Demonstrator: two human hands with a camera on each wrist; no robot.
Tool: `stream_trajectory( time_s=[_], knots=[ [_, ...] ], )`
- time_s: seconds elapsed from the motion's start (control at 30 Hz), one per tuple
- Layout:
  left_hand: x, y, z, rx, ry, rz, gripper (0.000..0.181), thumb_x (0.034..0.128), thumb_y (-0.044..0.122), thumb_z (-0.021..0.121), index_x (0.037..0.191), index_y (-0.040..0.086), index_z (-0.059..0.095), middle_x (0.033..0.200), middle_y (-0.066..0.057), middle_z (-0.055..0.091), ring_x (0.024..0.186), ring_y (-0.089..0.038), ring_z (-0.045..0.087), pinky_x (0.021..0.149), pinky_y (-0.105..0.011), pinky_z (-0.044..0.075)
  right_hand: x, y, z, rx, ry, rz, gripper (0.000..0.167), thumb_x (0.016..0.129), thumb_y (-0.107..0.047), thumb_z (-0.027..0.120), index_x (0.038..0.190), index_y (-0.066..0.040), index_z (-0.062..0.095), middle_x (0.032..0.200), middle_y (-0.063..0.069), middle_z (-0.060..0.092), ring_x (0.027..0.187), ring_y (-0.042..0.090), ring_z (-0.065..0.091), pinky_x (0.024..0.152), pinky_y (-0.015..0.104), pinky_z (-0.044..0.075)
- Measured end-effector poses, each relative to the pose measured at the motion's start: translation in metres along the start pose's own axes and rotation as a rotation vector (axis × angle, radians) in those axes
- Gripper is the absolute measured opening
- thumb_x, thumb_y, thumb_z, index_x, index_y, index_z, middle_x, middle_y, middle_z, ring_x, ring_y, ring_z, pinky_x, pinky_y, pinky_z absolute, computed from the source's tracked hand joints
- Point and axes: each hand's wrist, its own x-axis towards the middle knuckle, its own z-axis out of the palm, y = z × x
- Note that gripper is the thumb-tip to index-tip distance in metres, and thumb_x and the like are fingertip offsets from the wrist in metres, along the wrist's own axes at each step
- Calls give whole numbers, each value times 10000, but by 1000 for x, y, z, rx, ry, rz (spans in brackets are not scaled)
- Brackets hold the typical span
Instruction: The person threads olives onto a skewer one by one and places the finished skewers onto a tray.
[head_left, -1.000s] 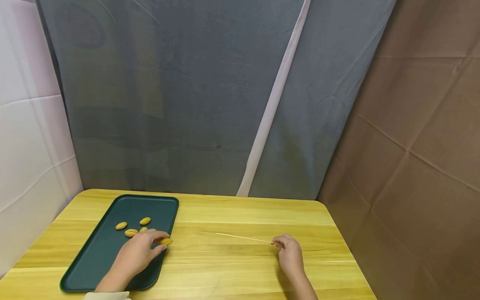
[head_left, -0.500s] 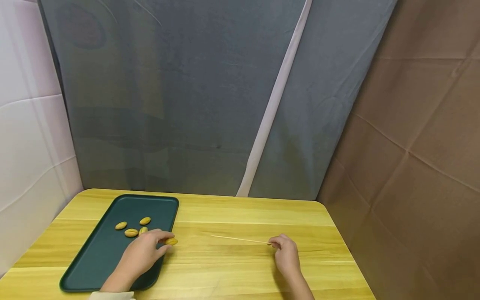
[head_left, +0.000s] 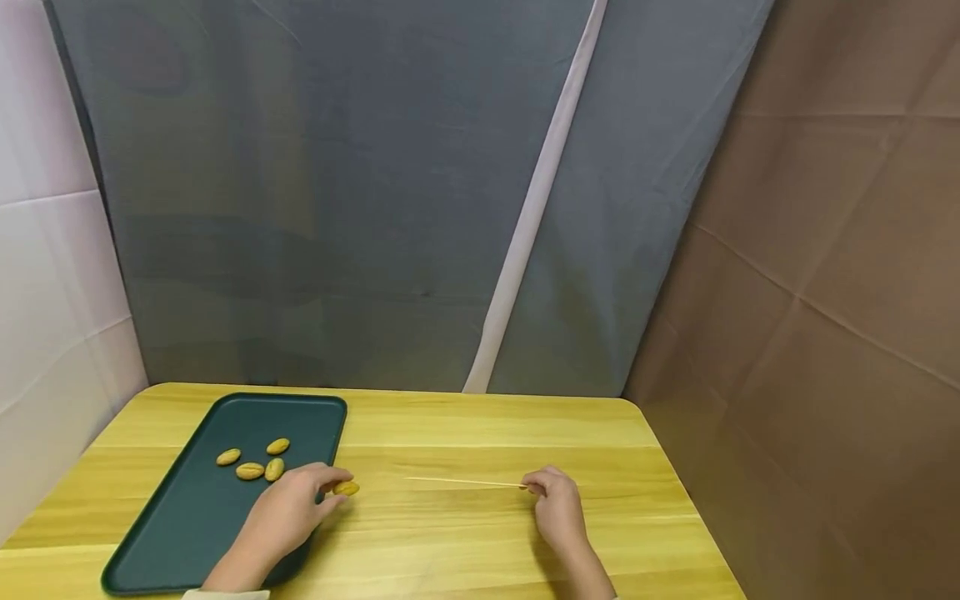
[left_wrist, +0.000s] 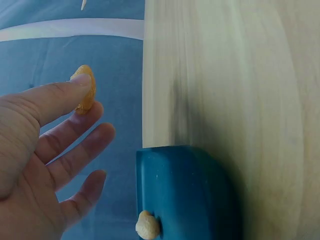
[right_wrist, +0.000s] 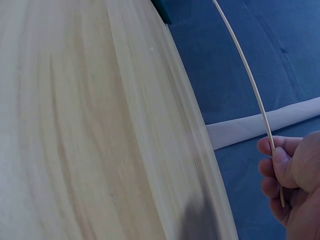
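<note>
In the head view, the left hand point(head_left: 288, 512) pinches a yellow-brown oval piece point(head_left: 346, 488) between thumb and fingers, just beyond the tray's right edge. The left wrist view shows this piece point(left_wrist: 86, 90) under the thumb tip, with the other fingers of the left hand point(left_wrist: 55, 135) spread below. To the right, the right hand point(head_left: 561, 508) holds a thin pale stick point(head_left: 465, 481) that points left toward the piece, its tip apart from it. From the right wrist view, the stick point(right_wrist: 250, 75) looks slightly bent, gripped near one end by the right hand point(right_wrist: 295, 175).
A dark green tray point(head_left: 180, 517) lies at the left of the wooden table point(head_left: 450, 550). Several similar oval pieces, one of them point(head_left: 250, 471) near the middle of the group, rest in it. Grey cloth point(head_left: 375, 208) hangs behind the table, brown cloth point(head_left: 825, 333) on the right.
The left hand has carried its piece rightward past the tray's edge. The right hand and stick have shifted left, narrowing the gap between stick tip and piece. The head view has turned slightly.
</note>
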Motion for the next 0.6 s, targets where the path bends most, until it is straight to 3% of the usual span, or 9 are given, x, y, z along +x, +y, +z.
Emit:
stream_trajectory(
  time_s=[0.33,0.6],
  knots=[
    [-1,6,2,-19,15,23,271,809,154,858,1070,178,787,990,72,709,861,-148,658,683,-356,542,1,-4,5,0,-7,-11,322,831,240,604,893,-26,774,856,37,677,817,170,660,750,235,572],
    [-1,13,6,-32,15,21,264,804,133,861,1053,187,791,987,82,715,877,-144,665,719,-373,562,2,-7,9,-43,-7,-30,341,818,238,629,867,-64,782,828,-48,656,800,128,655,730,192,557]
  ],
)
